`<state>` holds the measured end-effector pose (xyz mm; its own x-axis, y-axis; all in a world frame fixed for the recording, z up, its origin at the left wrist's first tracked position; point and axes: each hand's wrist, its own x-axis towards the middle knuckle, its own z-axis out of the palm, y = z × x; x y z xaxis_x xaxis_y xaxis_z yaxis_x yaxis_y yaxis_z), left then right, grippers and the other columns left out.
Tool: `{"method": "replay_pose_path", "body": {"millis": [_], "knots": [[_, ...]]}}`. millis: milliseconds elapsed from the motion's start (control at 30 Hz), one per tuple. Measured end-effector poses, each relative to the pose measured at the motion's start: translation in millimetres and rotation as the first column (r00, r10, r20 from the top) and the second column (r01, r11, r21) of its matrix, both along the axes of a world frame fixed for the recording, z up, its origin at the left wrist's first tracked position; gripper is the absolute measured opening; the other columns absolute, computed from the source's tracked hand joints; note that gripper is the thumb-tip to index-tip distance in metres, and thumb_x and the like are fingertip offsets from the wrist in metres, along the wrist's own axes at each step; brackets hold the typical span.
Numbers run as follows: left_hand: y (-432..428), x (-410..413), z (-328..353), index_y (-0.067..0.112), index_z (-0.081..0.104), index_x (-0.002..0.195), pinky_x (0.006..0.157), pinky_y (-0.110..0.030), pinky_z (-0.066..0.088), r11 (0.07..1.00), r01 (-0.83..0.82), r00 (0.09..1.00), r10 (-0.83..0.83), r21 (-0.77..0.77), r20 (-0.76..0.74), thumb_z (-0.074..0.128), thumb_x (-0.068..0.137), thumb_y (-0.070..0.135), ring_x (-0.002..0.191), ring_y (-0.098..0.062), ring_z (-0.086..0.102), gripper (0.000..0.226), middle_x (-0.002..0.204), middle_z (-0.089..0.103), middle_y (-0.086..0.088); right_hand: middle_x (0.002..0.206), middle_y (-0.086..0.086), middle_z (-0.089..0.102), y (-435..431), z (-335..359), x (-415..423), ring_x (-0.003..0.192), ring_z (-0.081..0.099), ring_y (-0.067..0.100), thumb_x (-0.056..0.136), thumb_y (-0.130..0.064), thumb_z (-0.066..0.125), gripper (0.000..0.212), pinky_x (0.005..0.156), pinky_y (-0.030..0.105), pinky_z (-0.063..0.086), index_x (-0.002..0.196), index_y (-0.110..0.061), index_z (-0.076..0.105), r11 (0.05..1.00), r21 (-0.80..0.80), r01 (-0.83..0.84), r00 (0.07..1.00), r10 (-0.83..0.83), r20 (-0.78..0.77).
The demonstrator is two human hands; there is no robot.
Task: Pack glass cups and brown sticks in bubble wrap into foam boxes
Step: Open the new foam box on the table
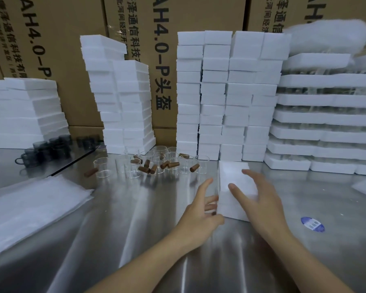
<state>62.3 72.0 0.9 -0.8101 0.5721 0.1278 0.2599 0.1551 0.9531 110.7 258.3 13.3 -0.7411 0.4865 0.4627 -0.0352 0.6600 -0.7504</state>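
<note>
**Foam box framed by both hands at centre of the steel table**

A white foam box is seen standing on the steel table just right of the frame's centre. The right hand is spread over the box's near right part, with its fingers straight and apart and nothing clasped; the thumb is laid across the top face. The left hand is set against the box's left side, with the forefinger raised and the other fingers pointed at the foam. A small dark tip is glimpsed by the lowest finger, but it cannot be told whether anything is held there. The box thus lies between the two hands, touched on both sides.

Behind the hands, at mid-frame, clear glass cups are clustered on the table, with brown sticks scattered among and on them, well apart from both hands. Sheets of bubble wrap are piled at lower left. Dark glass mugs are grouped at the left edge. Stacks of foam boxes are ranged along the back, foam trays with glassware between them are stacked at the right, and printed cardboard cartons are seen behind. A blue sticker is stuck to the table at lower right.
</note>
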Motion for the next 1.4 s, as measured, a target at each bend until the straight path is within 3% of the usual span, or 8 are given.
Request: {"method": "replay_pose_path", "body": {"millis": [200, 333, 467, 600, 767, 867, 1033, 1400], "knots": [[-0.4, -3.3, 7.6, 0.059, 0.012, 0.162, 0.104, -0.025, 0.041, 0.983, 0.153, 0.984, -0.144, -0.097, 0.101, 0.064, 0.087, 0.014, 0.145, -0.008, 0.051, 0.102, 0.164, 0.049, 0.011, 0.118, -0.028, 0.045, 2.5, 7.3, 11.4, 0.094, 0.049, 0.004, 0.063, -0.096, 0.061, 0.068, 0.078, 0.035, 0.042, 0.11, -0.047, 0.052, 0.963, 0.236, 0.127, 0.974, -0.166, 0.153], [-3.1, -5.5, 7.3, 0.059, 0.022, 0.157, 0.099, -0.019, 0.044, 0.981, 0.168, 0.983, -0.159, -0.101, 0.094, 0.06, 0.085, 0.012, 0.13, 0.006, 0.059, 0.094, 0.135, 0.072, 0.022, 0.107, -0.018, 0.054, -2.5, 13.5, 11.6, 0.091, 0.061, 0.015, 0.072, -0.087, 0.061, 0.057, 0.077, 0.041, 0.05, 0.094, -0.035, 0.055, 0.894, 0.396, 0.208, 0.966, -0.25, 0.058], [-8.2, -8.9, 16.8, 0.04, 0.052, 0.146, 0.088, -0.03, 0.058, 0.984, -0.152, 0.974, 0.132, 0.096, 0.185, 0.049, 0.097, -0.007, 0.112, -0.011, 0.074, 0.067, 0.128, 0.074, 0.004, 0.105, -0.021, 0.055, -18.4, 19.1, 13.0, 0.094, 0.056, 0.005, 0.073, -0.087, 0.062, 0.054, 0.07, 0.036, 0.048, 0.08, -0.036, 0.046, 0.931, 0.36, 0.058, 0.998, -0.048, -0.037], [-44.8, -37.4, 39.2, 0.021, 0.066, 0.123, 0.087, -0.031, 0.057, 0.782, -0.545, 0.835, 0.475, 0.301, 0.278, 0.046, 0.099, -0.01, 0.102, -0.018, 0.073, 0.044, 0.12, 0.075, -0.005, 0.106, -0.017, 0.063, -46.1, 16.9, 21.6, 0.099, 0.058, 0.001, 0.067, -0.103, 0.042, 0.076, 0.082, 0.034, 0.049, 0.089, -0.031, 0.057, 0.962, 0.112, -0.25, 0.968, 0.247, 0.039], [-159.7, -83.1, 68.9, 0.032, 0.07, 0.111, 0.095, -0.045, 0.056, 0.605, -0.77, 0.568, 0.795, 0.203, -0.214, 0.053, 0.093, 0.0, 0.109, -0.023, 0.069, 0.041, 0.113, 0.075, 0.004, 0.128, -0.031, 0.055, -70.1, 12.5, 30.0, 0.111, 0.056, 0.005, 0.065, -0.101, 0.048, 0.067, 0.095, 0.036, 0.048, 0.099, -0.042, 0.046, 0.839, 0.38, -0.389, 0.895, 0.246, 0.373], [-227.4, -96.6, 63.6, 0.026, 0.071, 0.129, 0.099, -0.052, 0.049, 0.301, -0.95, 0.29, 0.742, -0.085, -0.604, 0.062, 0.089, 0.011, 0.115, -0.038, 0.065, 0.043, 0.122, 0.075, -0.009, 0.13, -0.029, 0.053, -69.3, 12.1, 30.8, 0.102, 0.053, 0.003, 0.076, -0.086, 0.05, 0.051, 0.093, 0.031, 0.045, 0.101, -0.042, 0.043, 0.735, 0.513, -0.443, 0.881, 0.251, 0.402], [-283.9, -109.3, 30.9, 0.013, 0.044, 0.162, 0.131, -0.05, 0.009, 0.104, -0.745, 0.519, 0.711, -0.659, -0.474, 0.046, 0.108, 0.041, 0.159, -0.036, 0.026, 0.06, 0.171, 0.035, -0.016, 0.117, -0.029, 0.057, -61.1, 18.6, 32.6, 0.082, 0.047, -0.016, 0.073, -0.06, 0.049, 0.034, 0.078, 0.017, 0.033, 0.1, -0.04, 0.041, 0.724, 0.486, -0.49, 0.853, 0.281, 0.44], [-289.7, -117.7, 40.2, 0.001, 0.042, 0.159, 0.13, -0.05, 0.021, 0.178, -0.762, 0.498, 0.777, -0.623, -0.386, 0.036, 0.112, 0.018, 0.152, -0.04, 0.036, 0.05, 0.167, 0.039, -0.023, 0.134, -0.032, 0.053, -55.6, 13.3, 29.4, 0.088, 0.048, -0.017, 0.073, -0.057, 0.05, 0.041, 0.079, 0.01, 0.032, 0.113, -0.05, 0.045, 0.734, 0.427, -0.528, 0.824, 0.322, 0.466]]}}
